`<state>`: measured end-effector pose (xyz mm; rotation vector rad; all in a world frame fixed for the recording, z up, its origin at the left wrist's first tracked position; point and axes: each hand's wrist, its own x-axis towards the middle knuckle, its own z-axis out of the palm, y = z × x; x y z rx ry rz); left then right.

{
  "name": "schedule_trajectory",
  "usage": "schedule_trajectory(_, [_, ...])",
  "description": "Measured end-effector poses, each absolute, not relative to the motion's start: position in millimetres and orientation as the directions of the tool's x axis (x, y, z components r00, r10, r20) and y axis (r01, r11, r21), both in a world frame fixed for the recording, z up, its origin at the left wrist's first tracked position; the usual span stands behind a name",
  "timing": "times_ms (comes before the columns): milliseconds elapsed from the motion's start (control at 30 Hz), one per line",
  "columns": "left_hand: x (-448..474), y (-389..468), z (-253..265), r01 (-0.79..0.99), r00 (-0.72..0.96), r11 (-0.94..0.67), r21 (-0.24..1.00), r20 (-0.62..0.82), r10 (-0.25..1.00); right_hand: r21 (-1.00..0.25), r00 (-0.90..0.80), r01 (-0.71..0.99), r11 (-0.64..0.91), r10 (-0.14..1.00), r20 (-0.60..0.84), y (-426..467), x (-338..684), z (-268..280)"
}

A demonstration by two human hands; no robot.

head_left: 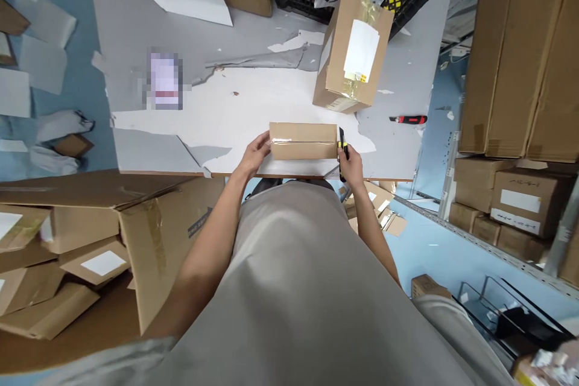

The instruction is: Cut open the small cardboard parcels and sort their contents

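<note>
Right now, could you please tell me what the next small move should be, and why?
Perhaps bring the cutter to the seam of the small carton: the seam looks closed, the right hand holds the cutter beside one end, and the left hand is at the other.

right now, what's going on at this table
Near the edge of the table, someone's left hand is at the left end of a small cardboard box; the right hand grips a box cutter by the other end. A larger taped box sits farther back; a red cutter lies to the right.
</note>
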<state>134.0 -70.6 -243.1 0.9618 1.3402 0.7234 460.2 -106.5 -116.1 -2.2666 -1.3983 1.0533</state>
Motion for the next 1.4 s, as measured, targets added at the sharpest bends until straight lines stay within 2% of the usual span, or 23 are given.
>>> schedule_trajectory(133, [152,-61,-234,0.075,0.133,0.399,0.914,-0.405,0.905,-0.520,0.251,0.728,-0.446,0.880,-0.404,-108,467,-100])
schedule_trajectory(300, [155,-55,-199,0.138,0.090,0.238,0.961,-0.252,0.964,-0.479,0.165,0.830,-0.285,0.947,-0.276,-96,451,-78])
schedule_trajectory(467, [163,-50,-191,0.256,0.118,0.172,0.951,-0.207,0.971,-0.447,-0.125,0.892,-0.068,0.913,-0.388,-67,412,-56])
schedule_trajectory(633, [162,-53,-201,0.251,0.152,0.175,0.952,-0.217,0.964,-0.295,-0.271,0.948,0.123,0.798,-0.539,-41,376,-44])
schedule_trajectory(867, [160,-62,-205,0.214,0.159,0.174,0.961,-0.210,0.965,-0.223,-0.363,0.932,0.287,0.720,-0.591,-27,364,-49])
schedule_trajectory(1400, [161,-63,-212,0.245,0.152,0.147,0.958,-0.188,0.970,-0.048,-0.375,0.892,0.449,0.676,-0.634,-31,342,-49])
